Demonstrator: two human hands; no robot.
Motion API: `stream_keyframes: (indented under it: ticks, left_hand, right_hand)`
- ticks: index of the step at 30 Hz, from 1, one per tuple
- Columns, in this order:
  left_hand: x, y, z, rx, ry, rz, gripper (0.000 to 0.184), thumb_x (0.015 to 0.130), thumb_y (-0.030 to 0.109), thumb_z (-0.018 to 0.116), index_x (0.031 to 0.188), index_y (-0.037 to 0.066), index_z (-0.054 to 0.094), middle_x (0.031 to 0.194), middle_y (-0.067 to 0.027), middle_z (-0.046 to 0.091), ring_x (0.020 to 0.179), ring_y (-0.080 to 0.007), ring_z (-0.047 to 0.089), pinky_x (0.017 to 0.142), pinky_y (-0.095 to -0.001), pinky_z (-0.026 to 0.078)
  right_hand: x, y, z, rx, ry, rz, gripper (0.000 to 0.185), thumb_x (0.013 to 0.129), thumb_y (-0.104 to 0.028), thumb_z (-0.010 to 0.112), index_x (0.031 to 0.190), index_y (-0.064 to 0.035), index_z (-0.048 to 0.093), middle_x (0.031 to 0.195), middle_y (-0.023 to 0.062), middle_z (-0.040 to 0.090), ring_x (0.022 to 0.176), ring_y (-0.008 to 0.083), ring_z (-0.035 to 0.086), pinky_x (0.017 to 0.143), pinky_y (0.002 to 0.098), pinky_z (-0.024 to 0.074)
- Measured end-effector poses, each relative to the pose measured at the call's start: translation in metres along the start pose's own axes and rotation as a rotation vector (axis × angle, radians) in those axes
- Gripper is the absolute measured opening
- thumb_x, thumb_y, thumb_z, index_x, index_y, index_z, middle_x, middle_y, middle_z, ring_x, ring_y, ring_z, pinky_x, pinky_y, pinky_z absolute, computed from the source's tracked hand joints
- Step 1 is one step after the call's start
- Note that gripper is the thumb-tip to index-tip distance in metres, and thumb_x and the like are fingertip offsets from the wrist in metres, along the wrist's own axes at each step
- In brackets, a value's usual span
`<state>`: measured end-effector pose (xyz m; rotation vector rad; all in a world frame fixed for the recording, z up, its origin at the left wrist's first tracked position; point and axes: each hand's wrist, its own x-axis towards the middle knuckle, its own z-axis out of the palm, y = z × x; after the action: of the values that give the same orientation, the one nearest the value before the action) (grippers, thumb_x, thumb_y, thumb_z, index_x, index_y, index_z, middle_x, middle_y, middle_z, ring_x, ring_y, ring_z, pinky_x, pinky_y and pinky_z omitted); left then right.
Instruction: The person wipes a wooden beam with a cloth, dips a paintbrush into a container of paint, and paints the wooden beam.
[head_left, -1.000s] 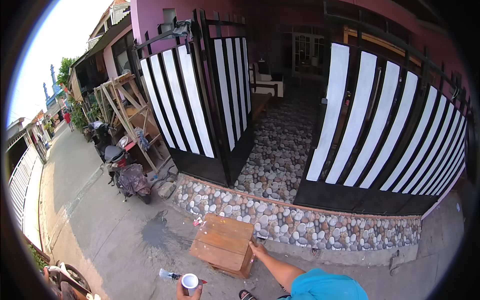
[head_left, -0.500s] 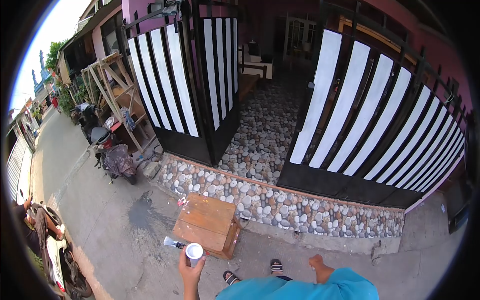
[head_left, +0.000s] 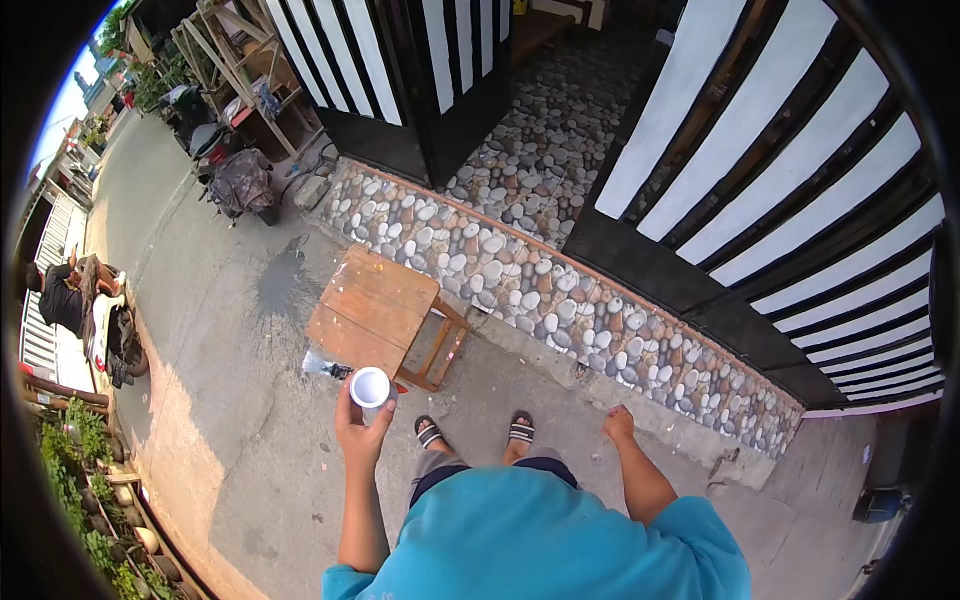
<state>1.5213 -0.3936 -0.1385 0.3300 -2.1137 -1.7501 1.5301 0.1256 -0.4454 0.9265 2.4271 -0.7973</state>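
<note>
The wooden stool stands on the grey paving beside the pebble-patterned step, its flat top flecked with pale spots. Just off the stool's near corner, the left hand is closed around a white cup, thumb on one side and fingers on the other, with the round opening facing up. A brush with pale bristles and a dark handle lies beside the cup, overlapping the stool's near edge in view; whether the fingers grip it is hidden.

The right hand is well apart from both cup and stool, out to the stool's right, its fingers loosely curled and nothing seen in them; how fully they close cannot be told. Two striped sandals are on the person's feet, nearer the body than the stool. Beyond the stool, past the step, are the black and white gate panels. A dark stain marks the paving to the stool's left, and a covered motorbike is parked farther off beyond it
</note>
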Motion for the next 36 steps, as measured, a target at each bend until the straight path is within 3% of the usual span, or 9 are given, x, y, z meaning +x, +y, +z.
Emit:
stream_keyframes:
  ticks: [2, 4, 7, 10, 17, 22, 28, 33, 36]
  left_hand:
    - [-0.007, 0.006, 0.013, 0.019, 0.028, -0.001, 0.068, 0.075, 0.007, 0.081, 0.133, -0.003, 0.047, 0.128, -0.0126, 0.056, 0.118, -0.0228, 0.055, 0.104, -0.0372, 0.041]
    - [-0.012, 0.015, 0.023, 0.036, 0.063, 0.004, 0.068, 0.074, 0.008, 0.081, 0.132, -0.002, 0.048, 0.125, -0.0113, 0.057, 0.117, -0.0224, 0.056, 0.103, -0.0374, 0.041]
    - [-0.016, 0.021, 0.028, 0.065, 0.051, 0.003, 0.067, 0.074, 0.008, 0.082, 0.132, -0.002, 0.049, 0.124, -0.0105, 0.058, 0.116, -0.0218, 0.056, 0.102, -0.0372, 0.041]
    - [-0.016, 0.022, 0.031, 0.066, 0.066, 0.005, 0.066, 0.074, 0.007, 0.081, 0.131, -0.002, 0.049, 0.122, -0.0105, 0.059, 0.116, -0.0214, 0.057, 0.102, -0.037, 0.041]
    - [0.009, 0.009, 0.025, 0.032, 0.055, -0.03, 0.067, 0.074, 0.007, 0.081, 0.131, -0.003, 0.049, 0.124, -0.0113, 0.058, 0.118, -0.0223, 0.055, 0.103, -0.037, 0.041]
    - [0.041, -0.008, 0.015, -0.011, 0.048, -0.014, 0.067, 0.074, 0.008, 0.081, 0.131, -0.003, 0.049, 0.125, -0.0111, 0.058, 0.119, -0.0224, 0.055, 0.103, -0.0372, 0.041]
    - [0.073, -0.022, -0.005, -0.015, 0.072, -0.006, 0.068, 0.073, 0.008, 0.082, 0.132, -0.003, 0.049, 0.124, -0.0114, 0.059, 0.117, -0.0223, 0.056, 0.103, -0.0368, 0.042]
    - [0.079, -0.033, -0.021, 0.048, 0.077, -0.025, 0.069, 0.072, 0.007, 0.082, 0.132, -0.003, 0.049, 0.125, -0.0128, 0.059, 0.118, -0.0223, 0.057, 0.103, -0.0368, 0.042]
    - [0.079, -0.035, -0.025, 0.041, 0.087, -0.048, 0.068, 0.072, 0.007, 0.082, 0.132, -0.003, 0.049, 0.125, -0.0134, 0.059, 0.118, -0.0223, 0.057, 0.103, -0.0364, 0.042]
  right_hand:
    - [0.004, -0.014, -0.014, 0.165, -0.097, 0.051, 0.017, 0.081, -0.014, 0.062, 0.095, -0.0051, 0.064, 0.085, 0.0173, 0.07, 0.083, 0.0301, 0.071, 0.076, 0.0377, 0.0554]
    - [0.025, -0.008, -0.015, -0.158, 0.047, -0.283, 0.013, 0.082, -0.014, 0.062, 0.091, -0.0056, 0.064, 0.077, 0.0135, 0.07, 0.069, 0.0252, 0.072, 0.069, 0.0337, 0.0553]
    - [0.052, -0.007, -0.006, 0.073, -0.083, -0.062, 0.012, 0.082, -0.015, 0.063, 0.09, -0.0063, 0.065, 0.074, 0.0101, 0.069, 0.065, 0.0237, 0.07, 0.065, 0.0341, 0.0548]
    - [0.07, -0.005, 0.02, 0.108, -0.134, -0.093, 0.012, 0.085, -0.013, 0.061, 0.09, -0.002, 0.062, 0.074, 0.009, 0.067, 0.062, 0.0206, 0.069, 0.059, 0.0322, 0.0544]
    - [0.078, -0.033, 0.07, -0.056, -0.168, -0.289, 0.012, 0.085, -0.013, 0.061, 0.093, -0.0041, 0.063, 0.076, 0.0083, 0.067, 0.064, 0.0193, 0.069, 0.058, 0.0322, 0.0541]
    - [0.071, -0.115, 0.03, -0.064, -0.111, -0.533, 0.017, 0.085, -0.013, 0.061, 0.098, -0.0029, 0.064, 0.082, 0.01, 0.067, 0.072, 0.0197, 0.069, 0.06, 0.0317, 0.0557]
    - [0.086, -0.193, 0.002, 0.2, -0.195, -0.261, 0.015, 0.088, -0.007, 0.057, 0.098, 0.0026, 0.062, 0.08, 0.0108, 0.065, 0.076, 0.0193, 0.067, 0.065, 0.0301, 0.0578]
    - [0.082, -0.206, 0.038, 0.226, -0.265, -0.273, 0.017, 0.087, -0.015, 0.061, 0.098, -0.0037, 0.064, 0.084, 0.0098, 0.069, 0.072, 0.0192, 0.07, 0.067, 0.0314, 0.0544]
    - [0.071, -0.221, 0.046, -0.004, -0.18, -0.421, 0.016, 0.085, -0.015, 0.062, 0.097, -0.0056, 0.063, 0.082, 0.006, 0.069, 0.07, 0.0166, 0.066, 0.07, 0.0296, 0.0527]
